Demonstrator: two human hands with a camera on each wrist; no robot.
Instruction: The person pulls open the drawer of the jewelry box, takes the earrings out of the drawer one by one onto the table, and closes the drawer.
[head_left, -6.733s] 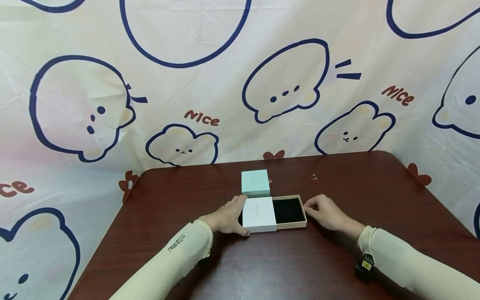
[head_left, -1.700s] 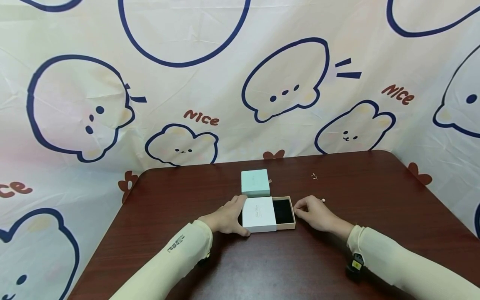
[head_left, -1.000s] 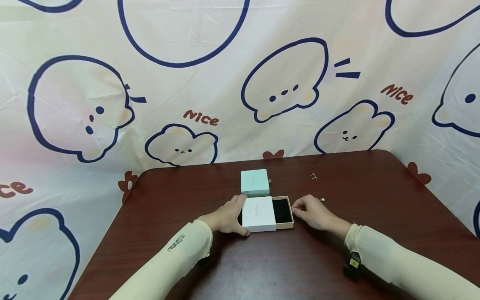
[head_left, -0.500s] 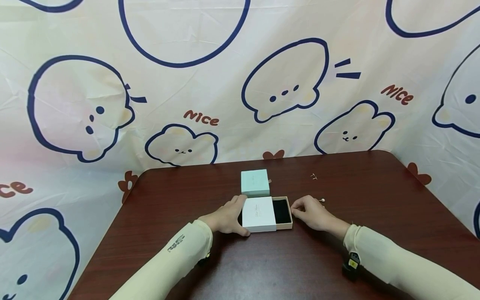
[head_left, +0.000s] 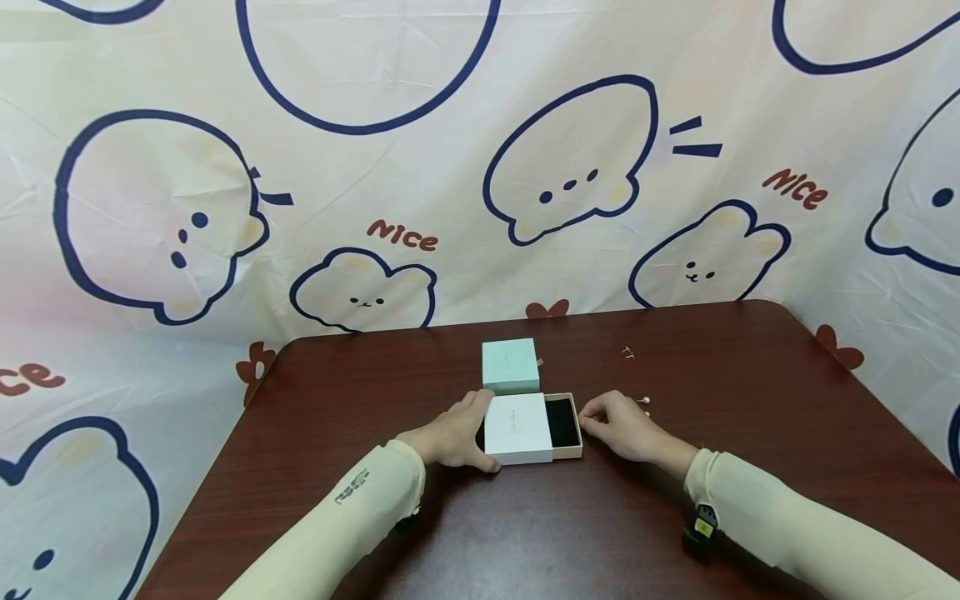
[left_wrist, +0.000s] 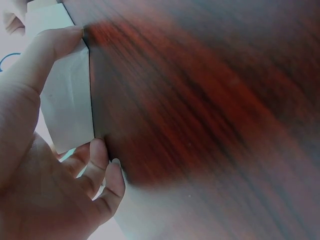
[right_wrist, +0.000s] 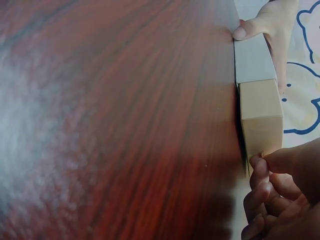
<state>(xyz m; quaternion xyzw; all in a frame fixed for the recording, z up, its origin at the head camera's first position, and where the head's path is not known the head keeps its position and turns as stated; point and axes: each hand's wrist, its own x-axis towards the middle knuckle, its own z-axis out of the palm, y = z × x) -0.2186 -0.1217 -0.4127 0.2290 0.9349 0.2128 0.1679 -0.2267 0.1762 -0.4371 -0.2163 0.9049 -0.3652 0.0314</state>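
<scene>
A white drawer-style gift box lies on the table in the head view. My left hand (head_left: 448,433) grips the closed left end of its white sleeve (head_left: 517,427), thumb along the front side and fingers at the back. From the sleeve's right end sticks out a tan drawer (head_left: 567,454) with a black lining (head_left: 562,422). At the drawer's outer end is my right hand (head_left: 628,425); in the right wrist view its thumb and forefinger pinch a small pull tab (right_wrist: 261,154) there. The left wrist view shows the thumb pressed on the sleeve's side (left_wrist: 70,100).
A mint-green box (head_left: 511,365) stands directly behind the white one. Two tiny gold-coloured pieces (head_left: 627,353) lie farther back on the right. Small pearl-like beads (head_left: 645,401) lie just behind my right hand. The dark red-brown table (head_left: 480,533) meets a printed cloth backdrop (head_left: 465,183).
The drawer has slid left into the sleeve, so less of it shows, and my right hand has moved left with it. The pearl-like beads have come into view. My left hand stays put.
</scene>
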